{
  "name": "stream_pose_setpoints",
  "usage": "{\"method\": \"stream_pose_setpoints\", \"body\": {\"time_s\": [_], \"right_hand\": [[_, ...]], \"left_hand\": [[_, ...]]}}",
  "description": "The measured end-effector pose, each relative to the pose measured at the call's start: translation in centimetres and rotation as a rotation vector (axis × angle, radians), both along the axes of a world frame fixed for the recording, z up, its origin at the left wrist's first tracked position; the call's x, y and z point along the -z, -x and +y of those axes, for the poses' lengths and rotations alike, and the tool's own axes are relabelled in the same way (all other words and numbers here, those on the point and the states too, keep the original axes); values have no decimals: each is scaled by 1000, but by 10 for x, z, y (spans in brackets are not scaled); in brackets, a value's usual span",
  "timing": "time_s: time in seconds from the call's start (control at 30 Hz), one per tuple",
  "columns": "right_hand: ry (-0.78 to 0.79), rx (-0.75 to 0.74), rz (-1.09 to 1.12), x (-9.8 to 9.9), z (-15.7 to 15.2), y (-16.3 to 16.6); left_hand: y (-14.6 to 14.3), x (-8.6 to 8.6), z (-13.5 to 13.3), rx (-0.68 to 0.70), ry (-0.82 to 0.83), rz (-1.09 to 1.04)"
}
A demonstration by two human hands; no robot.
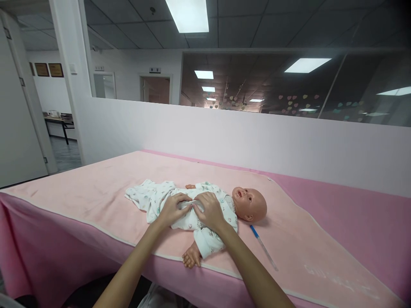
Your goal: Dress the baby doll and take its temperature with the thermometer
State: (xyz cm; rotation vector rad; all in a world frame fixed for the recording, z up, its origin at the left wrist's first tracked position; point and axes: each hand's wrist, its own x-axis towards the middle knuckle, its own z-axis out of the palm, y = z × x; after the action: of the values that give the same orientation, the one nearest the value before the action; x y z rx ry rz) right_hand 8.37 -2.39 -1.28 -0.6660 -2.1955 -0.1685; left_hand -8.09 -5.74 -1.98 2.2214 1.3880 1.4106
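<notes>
A baby doll lies on its back, head to the right, dressed in white clothes with a small print. My left hand is at the doll's waist, its fingers closed on a fold of the doll's clothes. Close beside it, my right hand pinches the same raised fold over the belly. The two hands nearly touch at the thumbs. One doll hand sticks out of its sleeve towards me; the other shows on the far side. The trouser legs spread out to the left.
A slim clear stick with a blue end lies right of the doll, near its head. Underneath is a pale pink blanket over a darker pink cloth. Behind the table stands a white half wall with glass above; a door is at left.
</notes>
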Motion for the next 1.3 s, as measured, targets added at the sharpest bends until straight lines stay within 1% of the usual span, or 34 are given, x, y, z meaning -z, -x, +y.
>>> {"method": "stream_pose_setpoints", "body": {"time_s": [0.2,0.5,0.83,1.13,1.3], "right_hand": [[-35,-117,-13,3,1,-2],[-52,-153,-2,2,-2,-2],[-64,-118,-25,4,-1,-2],[-28,13,-16,4,2,1],[-33,35,-20,4,2,1]], "left_hand": [[0,1,0,30,-1,-21],[0,1,-2,43,11,-70],[-2,-2,-3,44,11,-33],[0,0,-1,36,-1,1],[1,0,0,26,-5,43]]}}
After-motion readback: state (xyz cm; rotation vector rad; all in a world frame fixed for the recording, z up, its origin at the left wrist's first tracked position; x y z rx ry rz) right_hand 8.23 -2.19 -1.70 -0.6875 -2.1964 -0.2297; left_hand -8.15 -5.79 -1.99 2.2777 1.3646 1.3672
